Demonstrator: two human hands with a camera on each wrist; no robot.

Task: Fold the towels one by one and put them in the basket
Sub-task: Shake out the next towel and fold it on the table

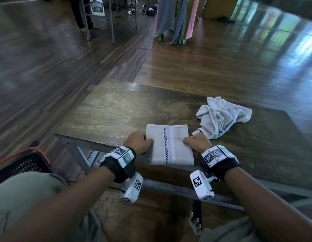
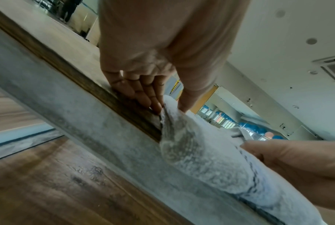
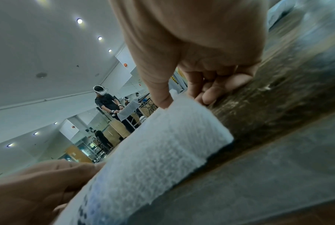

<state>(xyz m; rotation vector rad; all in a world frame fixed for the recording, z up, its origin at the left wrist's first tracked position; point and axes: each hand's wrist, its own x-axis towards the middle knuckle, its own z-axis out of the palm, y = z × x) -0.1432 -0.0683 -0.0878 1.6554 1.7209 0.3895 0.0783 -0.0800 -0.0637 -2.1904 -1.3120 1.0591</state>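
Towel [image 1: 169,144], folded, lies at the tabletop [image 1: 116,109] edge, left hand [image 1: 137,140] and right hand [image 1: 198,141] pinching its sides; lift both evenly so layers stay together toward basket [image 1: 22,165].

Both forearms enter from lower corners of head view, converging toward frame centre. Left hand [image 1: 138,141] left of centre, thumb on top, fingers curled under, pinching folded towel [image 1: 169,145] at its left edge. Right hand [image 1: 197,142] right of centre, mirrored, thumb on top of towel's right edge. Wrists carry black straps with white marker blocks.
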